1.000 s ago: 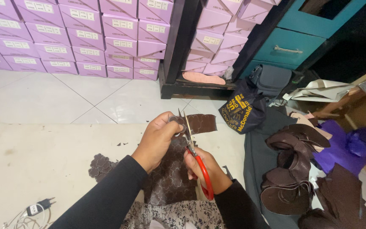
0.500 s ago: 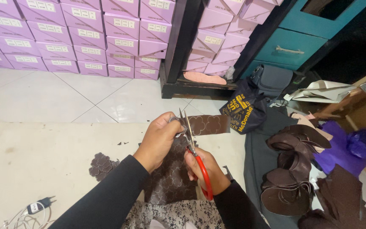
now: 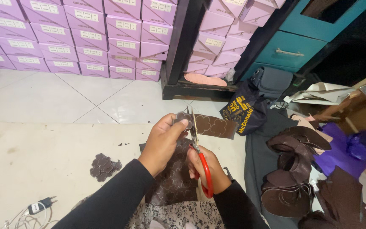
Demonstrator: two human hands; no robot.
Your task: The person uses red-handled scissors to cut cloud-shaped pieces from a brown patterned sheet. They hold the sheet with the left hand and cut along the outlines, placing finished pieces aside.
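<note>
item: left hand (image 3: pixel 162 144), fingers pinching the scalloped end of a brown leather strip (image 3: pixel 210 125), thumb tip lying just beside the blades. item: right hand (image 3: pixel 206 167), fingers curling closed through the red handles of the scissors (image 3: pixel 198 146), blades standing upright and biting into the strip's marked edge. item: larger brown sheet with traced flower outlines (image 3: pixel 172 178), hanging under both hands over the lap. item: small pile of cut flower pieces (image 3: pixel 103 166), lying on the pale mat to the left. risk, as a judgement: the thumb is sitting close to the cutting line, so a slip could be nicking it; the unsupported strip could be twisting and spoiling the scallop.
</note>
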